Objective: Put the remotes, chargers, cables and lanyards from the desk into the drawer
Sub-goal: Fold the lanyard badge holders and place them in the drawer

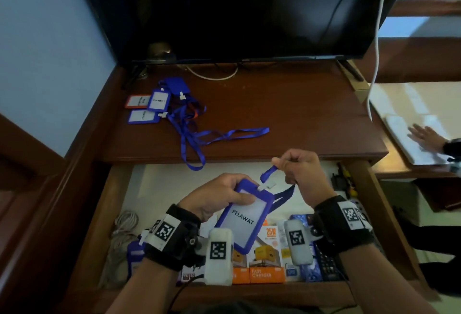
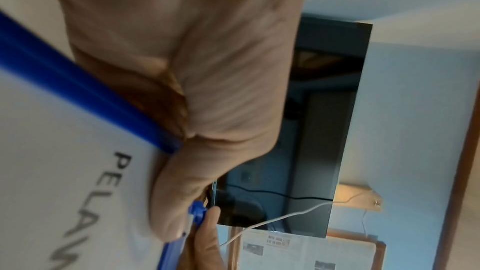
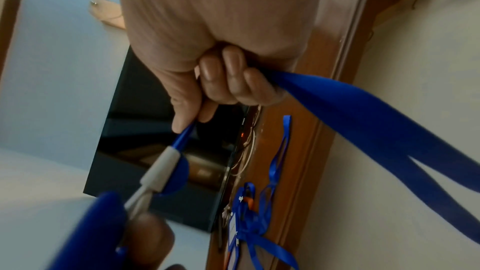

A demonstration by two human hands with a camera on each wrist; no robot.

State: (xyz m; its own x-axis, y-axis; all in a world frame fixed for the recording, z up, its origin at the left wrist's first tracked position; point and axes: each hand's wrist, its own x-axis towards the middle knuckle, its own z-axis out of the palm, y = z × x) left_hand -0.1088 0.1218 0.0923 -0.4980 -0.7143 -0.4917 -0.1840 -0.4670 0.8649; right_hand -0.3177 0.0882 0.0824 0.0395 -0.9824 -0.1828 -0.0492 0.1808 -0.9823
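While the left hand (image 1: 219, 199) pinches the top edge of a blue badge holder (image 1: 245, 223) reading PELAWAT, thumb on its face, the right hand (image 1: 303, 172) is fisted round the blue strap (image 1: 268, 172) near its white clip. Only the right wrist view shows that strap (image 3: 363, 118) running through the curled fingers (image 3: 233, 77) and trailing to the lower right of the frame. From the head view, both hands are above the open drawer (image 1: 159, 184), which holds charger boxes (image 1: 267, 256) at lower centre. More lanyards (image 1: 174, 111) lie on the desk (image 1: 299, 114) at upper left.
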